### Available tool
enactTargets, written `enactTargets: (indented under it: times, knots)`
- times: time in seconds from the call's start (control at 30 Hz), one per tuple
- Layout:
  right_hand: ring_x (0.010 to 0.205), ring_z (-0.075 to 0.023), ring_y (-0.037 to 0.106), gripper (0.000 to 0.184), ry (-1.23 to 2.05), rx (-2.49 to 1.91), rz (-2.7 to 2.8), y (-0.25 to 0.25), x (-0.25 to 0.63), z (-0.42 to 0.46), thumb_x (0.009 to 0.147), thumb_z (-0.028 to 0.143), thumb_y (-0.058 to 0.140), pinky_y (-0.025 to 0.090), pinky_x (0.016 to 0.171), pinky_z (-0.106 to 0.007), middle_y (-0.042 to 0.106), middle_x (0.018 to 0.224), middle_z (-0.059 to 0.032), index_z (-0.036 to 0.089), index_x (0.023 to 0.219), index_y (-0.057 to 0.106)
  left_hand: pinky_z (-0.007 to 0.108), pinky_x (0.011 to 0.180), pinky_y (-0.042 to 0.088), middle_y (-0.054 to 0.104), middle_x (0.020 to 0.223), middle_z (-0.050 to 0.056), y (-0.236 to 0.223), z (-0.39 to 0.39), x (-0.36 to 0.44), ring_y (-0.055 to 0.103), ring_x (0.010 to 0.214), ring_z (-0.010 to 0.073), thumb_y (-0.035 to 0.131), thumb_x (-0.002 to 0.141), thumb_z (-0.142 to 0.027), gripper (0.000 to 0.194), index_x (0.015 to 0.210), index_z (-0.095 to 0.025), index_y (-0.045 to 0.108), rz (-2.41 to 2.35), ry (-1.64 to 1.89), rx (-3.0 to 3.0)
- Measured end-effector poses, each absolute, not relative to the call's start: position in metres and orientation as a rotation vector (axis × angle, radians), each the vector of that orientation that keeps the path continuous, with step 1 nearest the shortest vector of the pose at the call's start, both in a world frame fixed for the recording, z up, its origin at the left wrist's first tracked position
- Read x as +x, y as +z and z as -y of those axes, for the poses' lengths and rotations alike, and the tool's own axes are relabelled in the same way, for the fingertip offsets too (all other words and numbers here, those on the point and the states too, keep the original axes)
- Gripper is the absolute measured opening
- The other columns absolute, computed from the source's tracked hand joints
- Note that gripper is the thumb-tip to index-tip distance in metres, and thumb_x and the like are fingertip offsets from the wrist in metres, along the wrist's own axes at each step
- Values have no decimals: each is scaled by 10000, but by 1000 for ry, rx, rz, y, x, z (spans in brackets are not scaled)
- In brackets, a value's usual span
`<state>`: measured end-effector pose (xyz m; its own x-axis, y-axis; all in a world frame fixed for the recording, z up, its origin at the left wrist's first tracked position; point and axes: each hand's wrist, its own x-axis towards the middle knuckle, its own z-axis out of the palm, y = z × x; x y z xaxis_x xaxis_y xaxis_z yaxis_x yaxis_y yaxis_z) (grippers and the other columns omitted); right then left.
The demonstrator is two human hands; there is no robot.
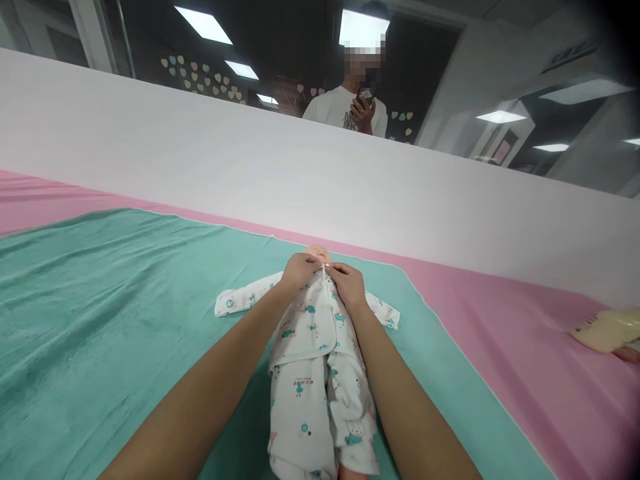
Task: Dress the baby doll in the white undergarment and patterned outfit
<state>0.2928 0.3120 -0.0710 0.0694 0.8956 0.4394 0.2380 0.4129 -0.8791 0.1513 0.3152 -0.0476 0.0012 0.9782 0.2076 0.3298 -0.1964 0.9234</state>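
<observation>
A baby doll (317, 253) lies on its back on a green sheet (130, 320), its head away from me. It wears a white long-sleeved baby top (310, 327) with teal and red prints, and matching trousers (303, 407). My left hand (303, 269) and my right hand (349, 283) meet at the top's collar, just below the doll's chin. The fingers of both are pinched on the collar edges, close together at the front opening. Any fastener between the fingertips is too small to make out. The sleeves stretch out to either side.
Pink cloth (505, 320) shows beyond and right of the green sheet. A white low wall (280, 173) runs behind, with glass above it showing a person (345, 107) holding a phone. At the far right lies a pale foot-shaped object (607, 330).
</observation>
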Motion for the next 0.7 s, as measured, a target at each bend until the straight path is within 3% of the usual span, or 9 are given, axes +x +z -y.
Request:
enactTargets:
  times: [0.23, 0.43, 0.7]
  knots:
    - [570, -143, 528, 291, 694, -1125, 1399, -71, 292, -311, 670, 432, 597, 412, 565, -258, 633, 625, 8, 189, 793, 696, 217, 591, 422, 677, 741, 25, -47, -315, 151, 585, 703, 143, 571, 662, -240, 159, 714, -144, 688, -1323, 1229, 1530]
    - [776, -189, 608, 226, 643, -1137, 1452, -66, 290, -307, 649, 379, 614, 462, 727, -289, 698, 813, -25, 192, 751, 693, 225, 615, 436, 682, 752, 42, -47, -314, 151, 594, 706, 146, 601, 650, -230, 152, 731, -129, 681, -1304, 1226, 1480]
    - [819, -184, 618, 180, 641, -1068, 1507, -68, 287, -305, 665, 344, 620, 466, 774, -296, 698, 856, -31, 189, 726, 689, 214, 552, 399, 602, 601, 5, -43, -312, 150, 523, 577, 107, 593, 643, -238, 115, 604, -131, 608, -1341, 1206, 1479]
